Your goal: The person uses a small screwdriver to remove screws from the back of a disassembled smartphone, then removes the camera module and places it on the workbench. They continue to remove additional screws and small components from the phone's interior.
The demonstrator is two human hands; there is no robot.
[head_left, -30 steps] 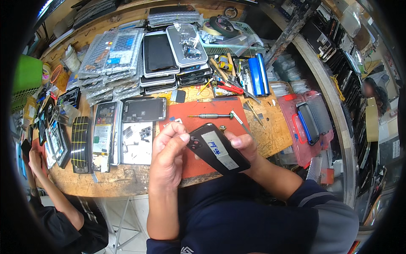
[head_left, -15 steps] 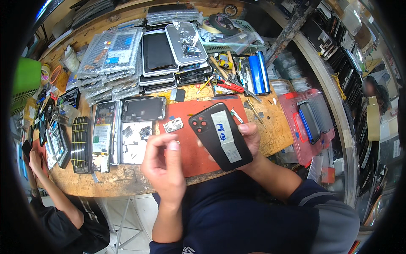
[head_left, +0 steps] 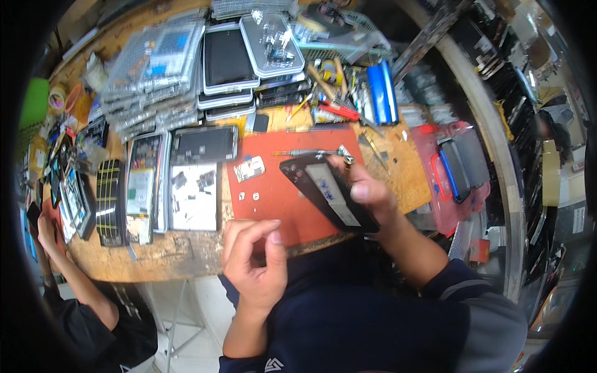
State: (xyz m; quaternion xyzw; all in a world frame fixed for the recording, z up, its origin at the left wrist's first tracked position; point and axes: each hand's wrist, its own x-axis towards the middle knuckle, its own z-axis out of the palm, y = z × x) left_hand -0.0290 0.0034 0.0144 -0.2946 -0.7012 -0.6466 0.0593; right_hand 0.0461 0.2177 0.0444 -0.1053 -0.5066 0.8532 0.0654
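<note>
My right hand (head_left: 375,194) grips a black phone back housing (head_left: 308,198), tilted steeply over the red-orange work mat (head_left: 273,140). Camera holes show at its upper left corner, and pale tape strips with blue writing run along its back. A small gold-coloured tool end (head_left: 349,161) sticks up by the thumb; the rest of it is hidden. Left of the housing, at the bench's front edge, is my left hand (head_left: 254,261). Its fingers are loosely curled, thumb and forefinger slightly apart, with nothing visible between them. A small circuit board (head_left: 250,168) and tiny white pieces (head_left: 255,196) lie on the mat.
Opened phones (head_left: 140,193) and a white tray of parts (head_left: 193,196) stand left of the mat. Behind are bubble-wrapped stacks (head_left: 152,68), black screens in trays (head_left: 230,59), tools (head_left: 336,112) and a blue roll (head_left: 381,93). At far left, another person's hand (head_left: 46,230) holds a dark phone.
The housing has turned from facing me to nearly edge-on, and a gold tool end now shows by my right thumb. My left hand has moved down and slightly right, away from the mat.
</note>
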